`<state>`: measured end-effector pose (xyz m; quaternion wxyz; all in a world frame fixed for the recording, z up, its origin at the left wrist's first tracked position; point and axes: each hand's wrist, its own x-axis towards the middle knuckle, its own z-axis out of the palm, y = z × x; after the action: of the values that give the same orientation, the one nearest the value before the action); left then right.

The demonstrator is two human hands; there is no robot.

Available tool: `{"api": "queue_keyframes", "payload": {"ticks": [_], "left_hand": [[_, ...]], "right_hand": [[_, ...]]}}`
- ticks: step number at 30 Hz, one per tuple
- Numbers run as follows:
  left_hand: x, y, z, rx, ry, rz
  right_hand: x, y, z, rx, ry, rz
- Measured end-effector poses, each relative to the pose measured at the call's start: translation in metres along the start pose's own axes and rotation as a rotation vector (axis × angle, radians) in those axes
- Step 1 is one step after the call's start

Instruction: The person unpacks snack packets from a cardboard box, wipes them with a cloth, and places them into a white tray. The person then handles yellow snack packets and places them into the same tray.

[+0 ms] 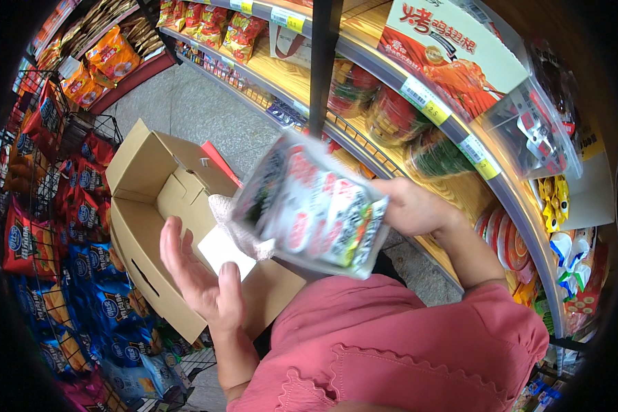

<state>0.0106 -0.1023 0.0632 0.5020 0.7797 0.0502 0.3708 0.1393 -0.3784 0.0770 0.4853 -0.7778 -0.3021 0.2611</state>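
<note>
My right hand [409,206] grips the right end of a clear plastic bin [314,211], held tilted in front of my body. Inside the bin lie several white, red and black snack packets, blurred by motion. A pale pink cloth [237,226] hangs against the bin's left side; what holds it there cannot be told. My left hand [201,278] is raised with its fingers apart and holds nothing. It is over the near side of an open cardboard box [185,304]. A white sheet or card [226,252] shows between the cloth and the box.
Curved wooden shelves [458,190] on the right carry wrapped jars, a printed carton [458,56] and another clear bin [538,134] of packets. Wire racks at the left hold red and blue snack bags [113,309]. A dark upright post [323,67] stands ahead; grey floor tiles [201,103] lie beyond the box.
</note>
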Motion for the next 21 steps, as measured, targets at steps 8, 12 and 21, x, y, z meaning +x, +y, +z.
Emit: {"api": "queue_keyframes", "payload": {"ticks": [8, 12, 21], "left_hand": [[-0.034, -0.063, -0.006, -0.078, -0.362, -0.541], [-0.033, -0.062, -0.006, 0.009, -0.424, -0.523], [-0.029, -0.06, -0.005, 0.016, -0.421, -0.527]], "right_hand": [[-0.039, 0.075, -0.028, -0.137, -0.028, 0.531], [-0.042, 0.147, -0.008, -0.016, -0.001, 0.705], [0.008, 0.311, 0.069, 0.621, 0.288, 0.835]]}}
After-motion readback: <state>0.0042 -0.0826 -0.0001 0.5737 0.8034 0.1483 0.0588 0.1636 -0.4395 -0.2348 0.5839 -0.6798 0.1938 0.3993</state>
